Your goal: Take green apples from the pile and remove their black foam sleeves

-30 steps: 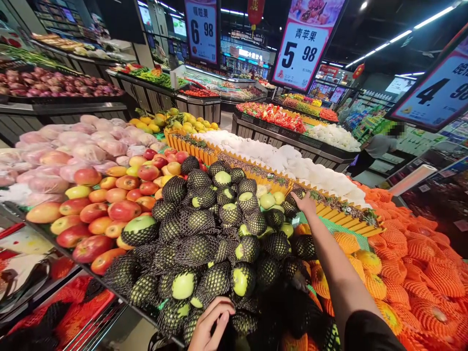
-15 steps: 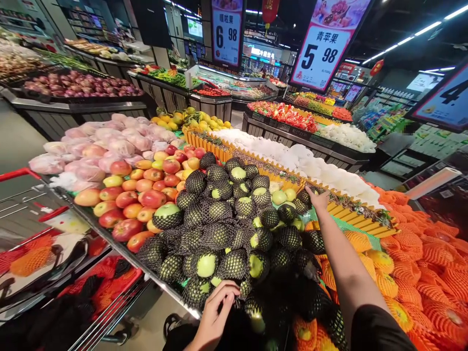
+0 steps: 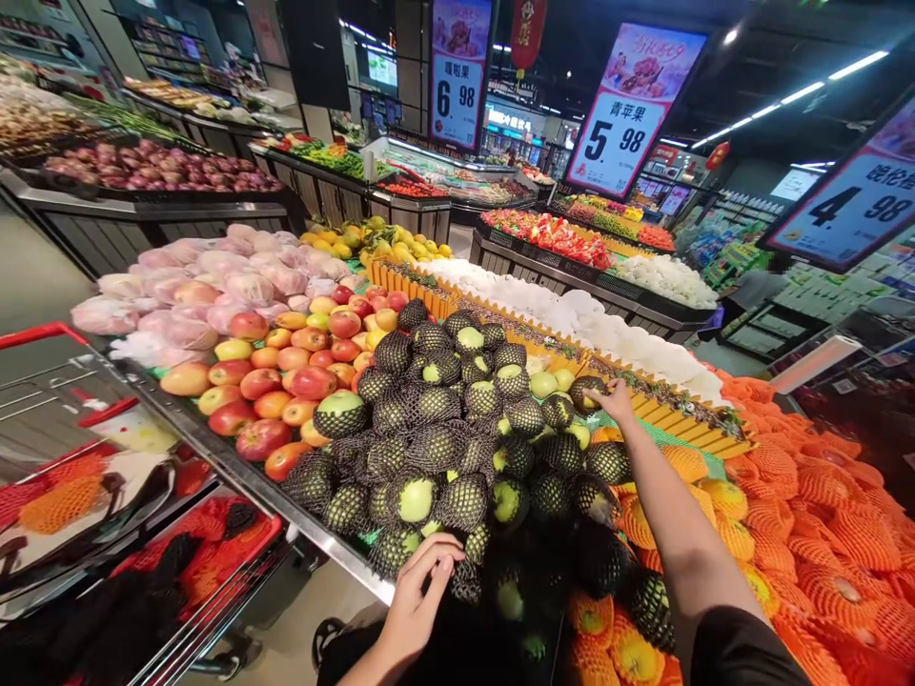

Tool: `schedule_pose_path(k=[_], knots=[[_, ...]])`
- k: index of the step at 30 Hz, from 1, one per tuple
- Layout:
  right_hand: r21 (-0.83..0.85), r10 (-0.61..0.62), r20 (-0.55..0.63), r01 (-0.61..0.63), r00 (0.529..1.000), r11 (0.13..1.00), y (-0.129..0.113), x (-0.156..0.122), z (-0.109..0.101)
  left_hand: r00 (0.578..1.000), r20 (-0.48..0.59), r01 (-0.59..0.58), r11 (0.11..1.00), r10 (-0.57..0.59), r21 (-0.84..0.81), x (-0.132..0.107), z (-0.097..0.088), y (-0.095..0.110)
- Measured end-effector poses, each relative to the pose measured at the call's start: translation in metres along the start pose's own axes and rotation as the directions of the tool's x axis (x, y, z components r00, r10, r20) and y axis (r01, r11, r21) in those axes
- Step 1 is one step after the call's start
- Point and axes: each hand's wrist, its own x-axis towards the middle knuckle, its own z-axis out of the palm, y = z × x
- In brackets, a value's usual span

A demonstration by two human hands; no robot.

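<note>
Green apples in black foam nets lie heaped in the middle of the sloping display. At the heap's far right edge, my right hand has its fingertips closed on one netted green apple. A few bare green apples lie just left of it. My left hand rests by the near edge of the heap, fingers loosely bent and a gap beside the thumb. Black netting shows just past its fingertips; nothing is visible in that hand.
Red apples and bagged pink fruit lie to the left. Orange-netted fruit fills the right side. A low yellow fence runs behind, with white-wrapped fruit beyond. A shopping cart stands at the near left.
My right hand's fingers, stretched out before, now bend onto the netted apple. My left hand stays nearly in place. The view has shifted slightly.
</note>
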Motion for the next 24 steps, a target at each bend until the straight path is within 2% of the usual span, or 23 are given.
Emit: schedule_pose_path(k=[6, 10, 14, 16, 18, 19, 20, 21, 22, 23, 24], knots=[[-0.112, 0.003, 0.098, 0.008, 0.995, 0.994, 0.012, -0.054, 0.008, 0.999, 0.038, -0.03, 0.999, 0.031, -0.013, -0.006, 0.008, 0.0], [-0.123, -0.054, 0.144, 0.073, 0.988, 0.99, 0.001, -0.076, -0.006, 0.998, 0.032, -0.05, 0.999, 0.05, 0.001, -0.011, 0.0, 0.003], [-0.076, -0.151, 0.142, 0.163, 0.978, 0.984, -0.04, -0.095, -0.029, 0.992, -0.108, -0.066, 0.995, 0.073, 0.072, -0.012, -0.033, -0.003], [-0.02, -0.227, 0.155, 0.233, 0.961, 0.972, -0.062, -0.118, -0.036, 0.979, -0.185, -0.065, 0.989, 0.088, 0.132, -0.014, -0.056, -0.015], [0.063, -0.323, 0.213, 0.317, 0.922, 0.946, -0.082, -0.154, -0.04, 0.966, -0.243, -0.034, 0.976, 0.087, 0.214, -0.019, -0.079, -0.035], [0.135, -0.394, 0.274, 0.371, 0.877, 0.919, -0.09, -0.175, -0.042, 0.961, -0.264, -0.006, 0.963, 0.079, 0.268, -0.023, -0.09, -0.047], [0.252, -0.5, 0.37, 0.434, 0.783, 0.865, -0.099, -0.198, -0.044, 0.961, -0.27, 0.033, 0.942, 0.062, 0.335, -0.028, -0.101, -0.059], [0.317, -0.556, 0.504, 0.458, 0.661, 0.831, -0.106, -0.222, -0.046, 0.966, -0.258, 0.094, 0.901, 0.02, 0.423, -0.034, -0.112, -0.072], [0.338, -0.568, 0.648, 0.476, 0.507, 0.812, -0.112, -0.246, -0.048, 0.971, -0.235, 0.166, 0.839, -0.047, 0.519, -0.04, -0.123, -0.085], [0.335, -0.527, 0.778, 0.485, 0.341, 0.808, -0.116, -0.27, -0.05, 0.968, -0.215, 0.239, 0.757, -0.133, 0.608, -0.048, -0.134, -0.097], [0.312, -0.475, 0.846, 0.497, 0.243, 0.81, -0.118, -0.291, -0.051, 0.951, -0.21, 0.308, 0.668, -0.225, 0.677, -0.056, -0.145, -0.108]])
